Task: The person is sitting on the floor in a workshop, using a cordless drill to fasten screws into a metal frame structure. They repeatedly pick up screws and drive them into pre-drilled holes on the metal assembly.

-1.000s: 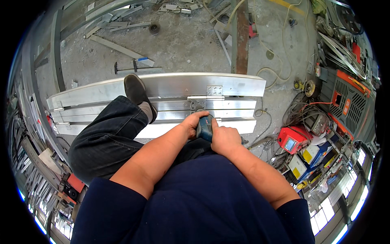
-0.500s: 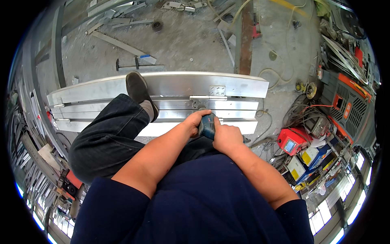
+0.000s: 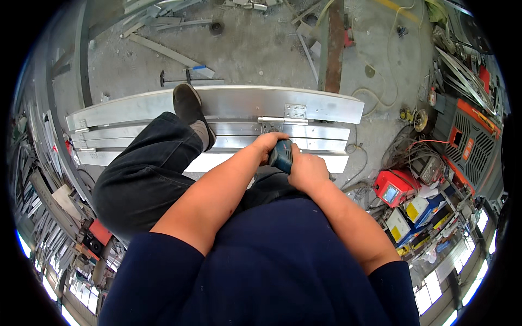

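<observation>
Both my hands are closed around a dark teal power tool (image 3: 281, 156), whose working end is hidden from above. My left hand (image 3: 267, 143) grips its far left side, with the fingers partly out of sight. Wrapped around the near right side of its body is my right hand (image 3: 308, 169). The tool is over the nearer strips of a long silvery metal frame (image 3: 234, 103). Just beyond my left hand, a hinge (image 3: 296, 112) with a perforated plate joins two bars. My shoe (image 3: 188, 103) rests on the frame to the left.
A hammer-like tool and a blue-marked metal strip (image 3: 168, 54) lie on the floor beyond. A rusty beam (image 3: 333, 49) runs away from the frame. Cables (image 3: 399, 146), a red machine (image 3: 392, 187) and a grey-orange unit (image 3: 472, 144) stand right. Metal offcuts crowd the left.
The whole view has shifted slightly, so the frame and floor appear higher. Both hands keep hold of the power tool at nearly the same spot over the frame.
</observation>
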Tool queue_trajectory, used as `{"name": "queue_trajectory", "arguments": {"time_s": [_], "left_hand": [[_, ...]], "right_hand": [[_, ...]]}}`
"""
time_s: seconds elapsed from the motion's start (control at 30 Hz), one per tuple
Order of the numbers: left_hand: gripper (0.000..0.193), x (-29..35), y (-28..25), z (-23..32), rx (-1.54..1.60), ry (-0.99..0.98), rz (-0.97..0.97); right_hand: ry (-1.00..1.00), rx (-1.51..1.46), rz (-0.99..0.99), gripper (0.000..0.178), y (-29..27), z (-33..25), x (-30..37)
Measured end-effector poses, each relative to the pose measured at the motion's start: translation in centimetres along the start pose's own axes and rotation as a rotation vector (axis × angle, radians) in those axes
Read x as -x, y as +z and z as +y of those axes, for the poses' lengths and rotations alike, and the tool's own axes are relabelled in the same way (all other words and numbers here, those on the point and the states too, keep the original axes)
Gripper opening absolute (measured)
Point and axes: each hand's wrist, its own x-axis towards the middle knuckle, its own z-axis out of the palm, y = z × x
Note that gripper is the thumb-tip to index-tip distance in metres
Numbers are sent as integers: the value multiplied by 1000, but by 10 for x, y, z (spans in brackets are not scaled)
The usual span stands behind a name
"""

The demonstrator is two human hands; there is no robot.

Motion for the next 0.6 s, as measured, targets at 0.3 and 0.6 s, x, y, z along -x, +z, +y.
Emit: {"name": "queue_trajectory", "arguments": {"time_s": [0.3, 0.6], "left_hand": [[69, 217, -27, 179, -1483, 998, 795], [46, 395, -255, 97, -194, 1662, 1277]], "right_hand": [[-27, 59, 55, 46, 7, 1, 4], [17, 144, 145, 51, 16, -5, 9]]}}
